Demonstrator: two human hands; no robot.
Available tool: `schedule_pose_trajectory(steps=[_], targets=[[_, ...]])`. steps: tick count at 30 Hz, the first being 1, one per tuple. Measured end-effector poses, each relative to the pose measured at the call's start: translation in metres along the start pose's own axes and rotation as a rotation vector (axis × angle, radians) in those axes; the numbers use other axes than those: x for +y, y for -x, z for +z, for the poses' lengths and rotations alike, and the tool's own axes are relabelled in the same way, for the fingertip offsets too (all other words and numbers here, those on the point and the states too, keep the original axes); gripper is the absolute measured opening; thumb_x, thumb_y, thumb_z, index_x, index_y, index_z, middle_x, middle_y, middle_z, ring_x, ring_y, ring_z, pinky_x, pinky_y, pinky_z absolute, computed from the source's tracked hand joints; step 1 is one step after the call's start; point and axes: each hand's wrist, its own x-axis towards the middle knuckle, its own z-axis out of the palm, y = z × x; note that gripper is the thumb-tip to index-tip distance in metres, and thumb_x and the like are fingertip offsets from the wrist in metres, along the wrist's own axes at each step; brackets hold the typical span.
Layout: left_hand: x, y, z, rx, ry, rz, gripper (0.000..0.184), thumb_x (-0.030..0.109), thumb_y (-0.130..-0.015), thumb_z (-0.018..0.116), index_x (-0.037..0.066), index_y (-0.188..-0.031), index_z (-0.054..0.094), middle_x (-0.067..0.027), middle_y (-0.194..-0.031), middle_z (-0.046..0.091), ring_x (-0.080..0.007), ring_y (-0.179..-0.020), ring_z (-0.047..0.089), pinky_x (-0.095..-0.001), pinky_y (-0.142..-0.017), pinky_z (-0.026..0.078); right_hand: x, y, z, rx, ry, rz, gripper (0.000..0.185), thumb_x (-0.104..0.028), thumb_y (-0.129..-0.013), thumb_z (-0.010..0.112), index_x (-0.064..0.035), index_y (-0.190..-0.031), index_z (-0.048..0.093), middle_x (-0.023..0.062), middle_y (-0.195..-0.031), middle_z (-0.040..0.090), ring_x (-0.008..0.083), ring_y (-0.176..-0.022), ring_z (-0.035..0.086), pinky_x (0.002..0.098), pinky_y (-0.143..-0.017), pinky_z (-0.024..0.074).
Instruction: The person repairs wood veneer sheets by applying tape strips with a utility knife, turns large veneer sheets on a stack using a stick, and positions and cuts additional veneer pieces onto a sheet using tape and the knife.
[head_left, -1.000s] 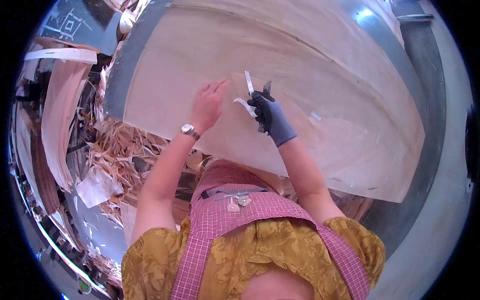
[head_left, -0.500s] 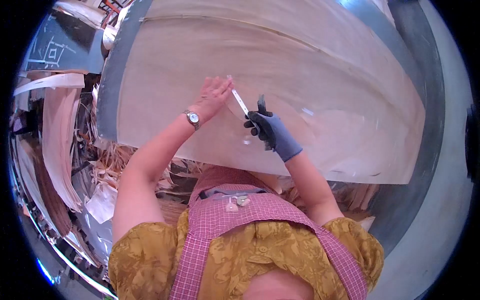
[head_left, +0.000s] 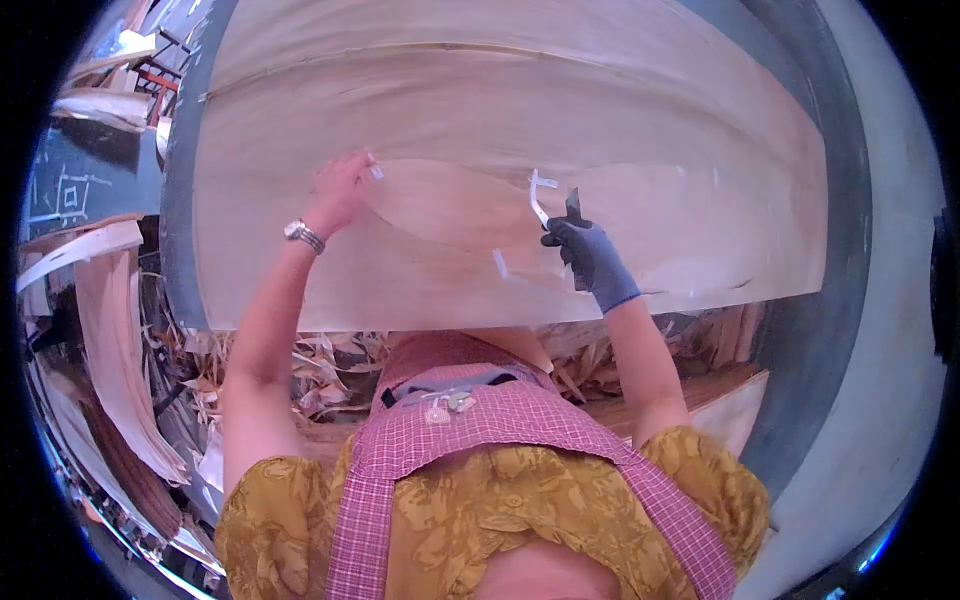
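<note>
A large thin wood veneer sheet (head_left: 480,110) lies in front of me, with a lens-shaped seam around a patch (head_left: 440,200) in its middle. My left hand (head_left: 342,190), bare and wearing a watch, rests on the sheet at the patch's left end. Its fingers are stretched out, slightly blurred, touching a short white tape piece (head_left: 375,167). My right hand (head_left: 590,257), in a grey-black glove, is closed around a dark knife-like tool (head_left: 573,202). A curved strip of white perforated tape (head_left: 537,205) also extends from its fingers. Another tape piece (head_left: 500,264) lies below the patch.
The sheet rests on a grey tabletop (head_left: 850,200). Torn veneer scraps (head_left: 320,370) are heaped below the near edge. Stacked veneer strips (head_left: 115,330) stand at the left, beneath a dark board with chalk marks (head_left: 85,190).
My left hand has moved left, away from the tape strip, and now touches a short tape piece. My right hand has shifted slightly right, keeping tool and strip. The view has shifted.
</note>
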Motion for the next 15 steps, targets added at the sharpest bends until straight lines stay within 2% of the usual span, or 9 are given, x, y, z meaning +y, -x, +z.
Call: schedule_pose_trajectory(steps=[3, 5, 7, 10, 12, 15], targets=[[0.061, 0.012, 0.031, 0.332, -0.399, 0.207, 0.052, 0.002, -0.078, 0.053, 0.01, -0.13, 0.054, -0.0101, -0.136, 0.054, -0.0277, -0.125, 0.048, -0.043, -0.102, 0.037, 0.01, 0.003, 0.0, 0.021, -0.013, 0.021, 0.027, -0.029, -0.09, 0.066, -0.0056, -0.104, 0.065, 0.0058, -0.081, 0.069, 0.0074, -0.052, 0.048, 0.0225, -0.044, 0.0379], [0.1, 0.004, 0.073, 0.304, -0.229, 0.501, 0.055, 0.011, -0.081, 0.058, 0.014, -0.135, 0.051, -0.0085, -0.141, 0.05, -0.0264, -0.127, 0.046, -0.0433, -0.103, 0.036, 0.014, 0.0, -0.002, 0.004, 0.004, 0.022, 0.028, -0.029, -0.09, 0.065, -0.0054, -0.104, 0.065, 0.006, -0.081, 0.069, 0.0076, -0.051, 0.048, 0.0229, -0.044, 0.0385], [0.145, 0.001, 0.107, 0.326, -0.143, 0.634, 0.059, 0.026, -0.083, 0.062, 0.014, -0.139, 0.047, -0.006, -0.145, 0.045, -0.0257, -0.128, 0.044, -0.0463, -0.106, 0.032, 0.014, 0.001, -0.002, -0.02, -0.042, 0.03, 0.027, -0.03, -0.091, 0.064, -0.0051, -0.101, 0.065, 0.0059, -0.081, 0.07, 0.0075, -0.051, 0.05, 0.0227, -0.042, 0.0382], [0.176, 0.001, 0.115, 0.219, -0.25, 0.653, 0.068, 0.039, -0.082, 0.065, 0.015, -0.142, 0.045, -0.0033, -0.15, 0.04, -0.0268, -0.129, 0.042, -0.0504, -0.107, 0.029, 0.004, 0.009, 0.002, 0.005, -0.005, 0.038, 0.025, -0.029, -0.09, 0.065, -0.0045, -0.097, 0.065, 0.0059, -0.078, 0.07, 0.008, -0.049, 0.051, 0.0226, -0.041, 0.0379], [0.174, -0.005, 0.124, 0.189, -0.28, 0.63, 0.068, 0.041, -0.082, 0.065, 0.016, -0.142, 0.045, -0.0032, -0.15, 0.039, -0.0279, -0.13, 0.042, -0.0515, -0.106, 0.028, -0.001, 0.011, -0.001, 0.019, 0.066, 0.043, 0.023, -0.027, -0.089, 0.066, -0.0043, -0.093, 0.065, 0.0059, -0.075, 0.07, 0.0085, -0.048, 0.053, 0.0225, -0.04, 0.0381], [0.173, -0.005, 0.131, 0.191, -0.308, 0.623, 0.063, 0.039, -0.083, 0.065, 0.017, -0.14, 0.047, -0.0035, -0.149, 0.04, -0.0293, -0.13, 0.041, -0.0531, -0.104, 0.028, 0.012, -0.009, -0.03, 0.077, 0.307, -0.133, 0.019, -0.023, -0.088, 0.067, -0.0037, -0.088, 0.066, 0.0062, -0.071, 0.069, 0.0094, -0.047, 0.053, 0.0233, -0.039, 0.0383]])
